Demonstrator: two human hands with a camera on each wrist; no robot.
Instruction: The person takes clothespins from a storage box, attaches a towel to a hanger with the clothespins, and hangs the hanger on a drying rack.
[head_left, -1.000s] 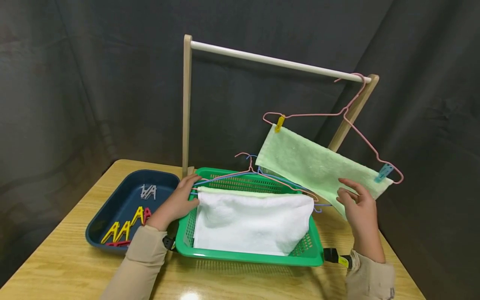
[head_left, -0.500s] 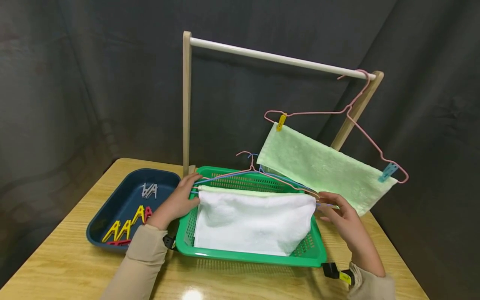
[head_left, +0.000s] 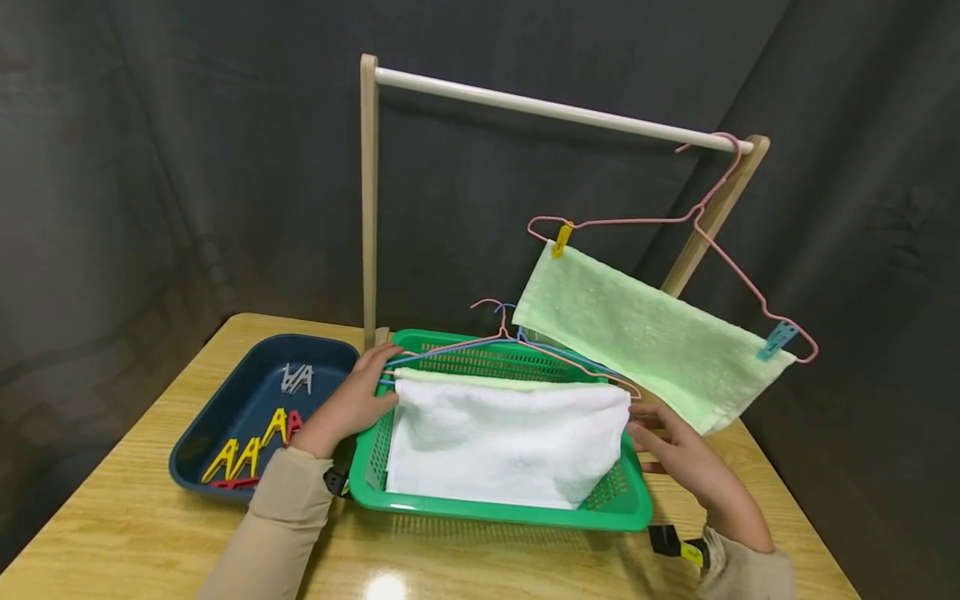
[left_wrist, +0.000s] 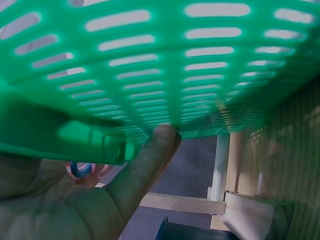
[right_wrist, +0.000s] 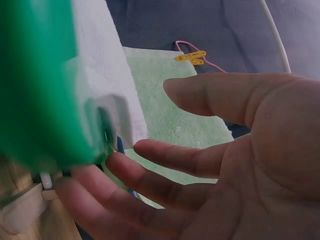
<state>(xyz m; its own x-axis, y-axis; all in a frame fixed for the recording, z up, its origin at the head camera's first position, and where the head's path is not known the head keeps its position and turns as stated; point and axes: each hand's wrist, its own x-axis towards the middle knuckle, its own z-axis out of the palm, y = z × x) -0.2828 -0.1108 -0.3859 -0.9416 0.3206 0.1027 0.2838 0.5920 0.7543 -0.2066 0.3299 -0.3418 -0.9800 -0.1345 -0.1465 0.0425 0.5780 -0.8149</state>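
Observation:
A green slotted basket [head_left: 495, 518] stands in front of me with a folded white towel [head_left: 510, 442] in it. A pale green towel [head_left: 487, 384] edge shows just behind the white one. A pink hanger [head_left: 555, 355] and a blue hanger [head_left: 450, 349] lie across the basket's back half, hooks upward. My left hand [head_left: 352, 410] grips the basket's left rim, and in the left wrist view one finger [left_wrist: 145, 167] lies against the slotted wall. My right hand [head_left: 686, 458] is at the right rim, thumb and fingers spread, fingertips by the towel's corner and holding nothing.
A wooden rack with a white rail [head_left: 555, 108] stands behind the basket. From its right end hangs a pink hanger [head_left: 738, 267] with a green towel [head_left: 637, 325] clipped by a yellow peg [head_left: 562, 240] and blue peg [head_left: 777, 340]. A navy tub [head_left: 187, 462] at left holds several pegs.
My right hand has come down and left from in front of the hanging green towel to the basket's right rim. The left hand keeps its place on the left rim.

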